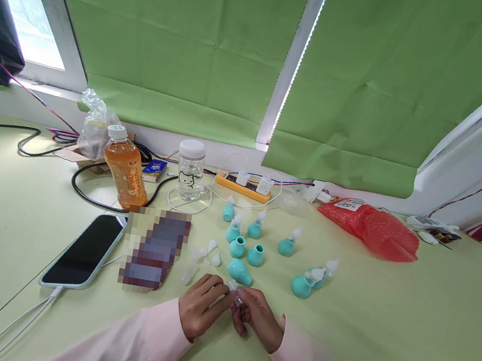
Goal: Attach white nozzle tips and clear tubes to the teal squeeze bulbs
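Note:
My left hand [199, 309] and my right hand [257, 317] meet low at the centre of the pale green table [405, 331], both pinched on a small clear plastic tip [235, 292]. Just beyond the fingers lies a teal rubber bulb [240, 272] on its side. Two open teal bulbs [246, 250] stand behind it. Several more teal bulbs with clear tips fitted [286, 243] stand farther back and to the right. Loose clear tips [205, 254] lie left of the bulbs.
A phone [84, 250] on a white cable lies at the left beside a blurred-out object [154, 250]. Behind stand an orange drink bottle [126, 167], a clear jar [190, 169] and a yellow power strip [244, 185]. A red plastic bag [372, 227] lies at the right.

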`<state>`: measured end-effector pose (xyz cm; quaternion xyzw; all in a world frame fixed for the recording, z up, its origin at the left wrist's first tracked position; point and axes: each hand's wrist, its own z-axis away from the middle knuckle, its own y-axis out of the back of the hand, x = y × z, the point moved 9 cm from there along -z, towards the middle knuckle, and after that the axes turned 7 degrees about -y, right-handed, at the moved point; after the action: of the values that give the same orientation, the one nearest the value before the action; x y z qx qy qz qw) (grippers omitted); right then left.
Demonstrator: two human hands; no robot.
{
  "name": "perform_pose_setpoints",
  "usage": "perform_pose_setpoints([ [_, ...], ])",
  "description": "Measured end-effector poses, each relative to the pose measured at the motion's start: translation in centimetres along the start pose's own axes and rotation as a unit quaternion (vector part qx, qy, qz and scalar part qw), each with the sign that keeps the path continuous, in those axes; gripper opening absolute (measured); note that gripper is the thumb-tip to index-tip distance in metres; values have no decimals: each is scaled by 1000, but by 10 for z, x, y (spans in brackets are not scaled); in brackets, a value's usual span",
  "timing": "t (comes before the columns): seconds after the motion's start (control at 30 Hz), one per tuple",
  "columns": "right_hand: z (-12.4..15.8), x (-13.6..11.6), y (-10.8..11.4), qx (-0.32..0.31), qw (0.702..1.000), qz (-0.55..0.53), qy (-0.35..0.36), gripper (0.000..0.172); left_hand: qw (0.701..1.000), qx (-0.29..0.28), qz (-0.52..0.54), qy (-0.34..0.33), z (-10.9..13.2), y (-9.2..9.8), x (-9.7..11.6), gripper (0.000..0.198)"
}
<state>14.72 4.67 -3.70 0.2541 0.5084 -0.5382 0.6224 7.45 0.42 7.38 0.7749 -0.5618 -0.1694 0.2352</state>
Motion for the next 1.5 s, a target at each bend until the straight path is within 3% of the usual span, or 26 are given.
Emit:
perform_pose_setpoints([
  [0.13,1,0,0,-8,1000,-3,-6,42,997,29,76,10,-3,5,-5,11],
  [0.33,0,1,-2,-18,1000,4,-16,43,974,44,205,88,-2,1,-27,7],
  [0.43,-1,0,-2,-20,1000,-2,-12,43,986,45,149,63,-2,3,-21,7],
  [0.63,0,2,1,6,1000,4,-21,42,1000,-13,4,10,-1,-1,3,15],
  [0.8,0,4,3,18,999,15,-32,43,999,-17,29,29,0,0,3,15],
  [0.97,0,3,3,13,999,24,-36,43,993,-69,71,60,3,-9,-5,17],
  [1.33,0,3,0,-2,999,26,-39,42,992,-95,74,42,8,-15,-10,18],
  [1.5,0,1,-2,-9,999,22,-38,41,996,-74,38,-14,1,-10,-3,19],
])
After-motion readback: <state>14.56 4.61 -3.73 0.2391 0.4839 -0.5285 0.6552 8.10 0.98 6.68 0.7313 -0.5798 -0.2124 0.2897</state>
